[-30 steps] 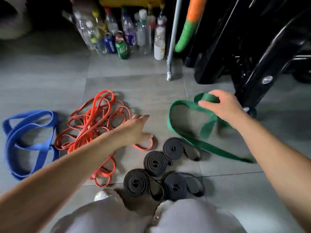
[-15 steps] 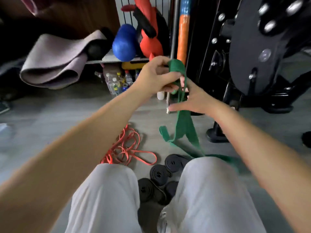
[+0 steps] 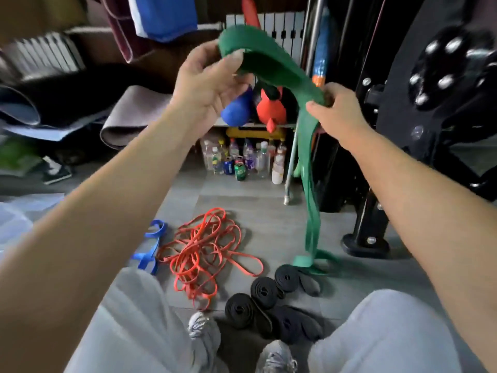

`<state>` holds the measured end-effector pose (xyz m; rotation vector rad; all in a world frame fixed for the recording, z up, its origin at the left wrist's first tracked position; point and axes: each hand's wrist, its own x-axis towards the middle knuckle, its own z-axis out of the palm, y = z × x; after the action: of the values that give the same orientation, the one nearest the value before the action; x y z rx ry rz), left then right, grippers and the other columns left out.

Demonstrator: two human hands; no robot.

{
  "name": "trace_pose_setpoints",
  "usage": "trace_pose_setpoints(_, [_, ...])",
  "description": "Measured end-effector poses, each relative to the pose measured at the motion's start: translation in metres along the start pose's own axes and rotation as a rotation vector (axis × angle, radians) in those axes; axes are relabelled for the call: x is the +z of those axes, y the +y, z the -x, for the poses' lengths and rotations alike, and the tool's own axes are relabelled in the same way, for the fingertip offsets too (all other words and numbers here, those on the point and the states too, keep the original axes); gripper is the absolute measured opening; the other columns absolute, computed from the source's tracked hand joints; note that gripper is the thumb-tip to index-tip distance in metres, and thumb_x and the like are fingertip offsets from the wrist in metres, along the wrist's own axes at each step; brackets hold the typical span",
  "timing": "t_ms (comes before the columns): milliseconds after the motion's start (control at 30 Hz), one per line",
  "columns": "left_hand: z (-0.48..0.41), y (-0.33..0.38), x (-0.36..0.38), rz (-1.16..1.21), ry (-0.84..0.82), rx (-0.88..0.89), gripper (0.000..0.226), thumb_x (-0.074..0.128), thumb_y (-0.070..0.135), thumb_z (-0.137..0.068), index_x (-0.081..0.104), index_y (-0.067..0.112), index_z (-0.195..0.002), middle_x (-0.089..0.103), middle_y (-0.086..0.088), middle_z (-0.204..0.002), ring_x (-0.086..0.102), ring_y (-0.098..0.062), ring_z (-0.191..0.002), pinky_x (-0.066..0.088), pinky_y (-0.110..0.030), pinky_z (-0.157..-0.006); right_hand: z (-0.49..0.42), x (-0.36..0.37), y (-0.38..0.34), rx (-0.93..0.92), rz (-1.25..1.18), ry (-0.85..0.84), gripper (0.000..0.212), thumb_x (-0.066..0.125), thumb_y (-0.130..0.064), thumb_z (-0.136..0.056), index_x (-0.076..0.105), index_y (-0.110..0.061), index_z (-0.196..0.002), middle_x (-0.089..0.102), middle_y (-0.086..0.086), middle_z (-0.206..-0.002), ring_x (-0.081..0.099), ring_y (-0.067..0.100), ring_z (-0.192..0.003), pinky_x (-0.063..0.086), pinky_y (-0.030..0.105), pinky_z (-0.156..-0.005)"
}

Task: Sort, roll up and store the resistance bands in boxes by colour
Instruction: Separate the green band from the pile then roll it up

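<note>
Above the floor [image 3: 271, 224], left hand [image 3: 207, 76] and right hand [image 3: 336, 114] grip the green band [image 3: 282, 68], tail seemingly grounded.

Pretty dim indoor light, soft shadows, motion blur all over, worst top left; wide-angle bending at the edges.

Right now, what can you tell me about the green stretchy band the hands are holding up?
The green resistance band is a wide, flat strap, dark green and matte, rubbery-looking. It is not rolled. The left hand pinches its top end high in the air, and it arches over to the right hand, which grips it lower. From there it hangs down doubled to the grey floor, where its bottom loop lies folded beside the rolled black bands.
</note>
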<state>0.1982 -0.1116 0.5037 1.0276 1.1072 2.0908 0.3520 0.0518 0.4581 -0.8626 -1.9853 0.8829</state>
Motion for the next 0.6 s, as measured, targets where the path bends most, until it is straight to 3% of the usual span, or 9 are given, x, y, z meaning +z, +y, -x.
trace_pose_setpoints(33, [-0.001, 0.016, -0.001, 0.002, 0.006, 0.036, 0.014, 0.056, 0.006, -0.092, 0.048, 0.011, -0.102, 0.068, -0.009, -0.087, 0.069, -0.022, -0.067, 0.055, -0.027, -0.063, -0.006, 0.001, -0.018, -0.018, -0.072, -0.003, 0.011, 0.064, -0.026, -0.076, 0.057, -0.021, -0.083, 0.062, 0.007, -0.086, 0.066, 0.032, -0.085, 0.056, 0.044, -0.076])
trace_pose_setpoints(100, [0.001, 0.044, -0.006, 0.007, 0.024, 0.1, 0.011, 0.053, 0.013, -0.095, 0.047, 0.012, -0.104, 0.07, -0.007, -0.084, 0.069, -0.021, -0.069, 0.054, -0.025, -0.061, -0.012, 0.005, -0.05, -0.083, -0.175, -0.011, 0.01, 0.064, -0.029, -0.071, 0.055, -0.025, -0.073, 0.065, 0.013, -0.089, 0.066, 0.036, -0.09, 0.054, 0.055, -0.078])
trace_pose_setpoints(200, [0.013, 0.078, -0.018, -0.007, 0.085, 0.156, 0.014, 0.049, 0.022, -0.097, 0.049, 0.012, -0.107, 0.07, -0.007, -0.084, 0.068, -0.02, -0.071, 0.054, -0.025, -0.063, -0.009, 0.013, -0.097, -0.106, -0.345, 0.005, 0.01, 0.066, -0.023, -0.073, 0.057, -0.022, -0.076, 0.064, 0.021, -0.092, 0.066, 0.033, -0.089, 0.054, 0.055, -0.077])
trace_pose_setpoints(267, [0.023, 0.097, -0.025, -0.021, 0.148, 0.17, 0.016, 0.05, 0.025, -0.097, 0.051, 0.012, -0.105, 0.07, -0.007, -0.084, 0.069, -0.019, -0.07, 0.055, -0.025, -0.062, -0.006, 0.019, -0.121, -0.136, -0.388, 0.005, 0.01, 0.066, -0.018, -0.076, 0.061, -0.013, -0.084, 0.061, 0.015, -0.087, 0.064, 0.027, -0.085, 0.054, 0.052, -0.077])
trace_pose_setpoints(433, [0.035, 0.124, -0.052, -0.016, 0.222, 0.117, 0.024, 0.052, 0.029, -0.096, 0.05, 0.01, -0.111, 0.07, -0.005, -0.082, 0.07, -0.015, -0.068, 0.055, -0.023, -0.061, 0.003, 0.037, -0.159, -0.201, -0.388, -0.064, 0.018, 0.064, -0.025, -0.066, 0.06, -0.011, -0.076, 0.061, 0.017, -0.082, 0.065, 0.036, -0.083, 0.055, 0.055, -0.072])
trace_pose_setpoints(500, [0.041, 0.124, -0.066, -0.041, 0.236, 0.082, 0.034, 0.054, 0.026, -0.095, 0.047, 0.007, -0.123, 0.068, -0.009, -0.092, 0.07, -0.016, -0.07, 0.055, -0.023, -0.063, 0.011, 0.051, -0.157, -0.167, -0.348, -0.128, 0.01, 0.065, -0.018, -0.073, 0.058, -0.011, -0.075, 0.062, 0.018, -0.082, 0.066, 0.032, -0.08, 0.058, 0.046, -0.068])
trace_pose_setpoints(533, [0.045, 0.121, -0.072, -0.051, 0.251, 0.065, 0.038, 0.055, 0.024, -0.094, 0.046, 0.006, -0.126, 0.067, -0.011, -0.096, 0.07, -0.017, -0.071, 0.056, -0.024, -0.063, 0.017, 0.06, -0.149, -0.14, -0.31, -0.156, 0.008, 0.066, -0.013, -0.077, 0.058, -0.011, -0.076, 0.061, 0.017, -0.081, 0.065, 0.03, -0.078, 0.058, 0.034, -0.062])
trace_pose_setpoints(600, [0.053, 0.11, -0.083, -0.076, 0.266, 0.04, 0.034, 0.055, 0.02, -0.094, 0.049, 0.005, -0.124, 0.067, -0.012, -0.098, 0.07, -0.017, -0.068, 0.056, -0.024, -0.062, 0.033, 0.08, -0.127, -0.149, -0.19, -0.19, 0.003, 0.066, -0.007, -0.08, 0.063, -0.006, -0.081, 0.058, 0.012, -0.074, 0.058, 0.02, -0.065, 0.043, 0.01, -0.046])
